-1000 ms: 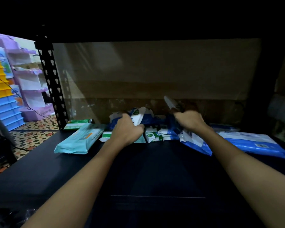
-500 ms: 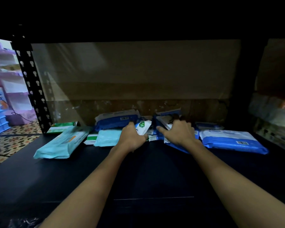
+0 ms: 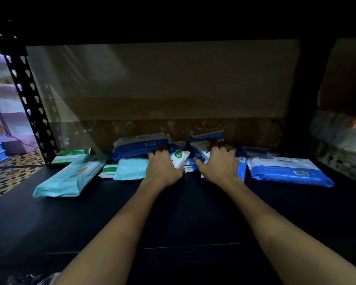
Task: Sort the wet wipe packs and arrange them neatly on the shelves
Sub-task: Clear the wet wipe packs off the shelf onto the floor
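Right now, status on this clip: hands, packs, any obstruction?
Left hand flat on blue pack, right hand spread over middle pile. No grip on either. Packs unsorted along shelf back. Nothing blocking.

Blue-and-white packs [image 3: 290, 170] and pale teal packs [image 3: 70, 177] lie on the black shelf [image 3: 193, 212]; beside it, patterned floor tiles [image 3: 10, 173].

Shop storeroom: slotted metal rack upright [image 3: 29, 103], packaged wipes [image 3: 290, 171], display stands [image 3: 0, 95] beyond
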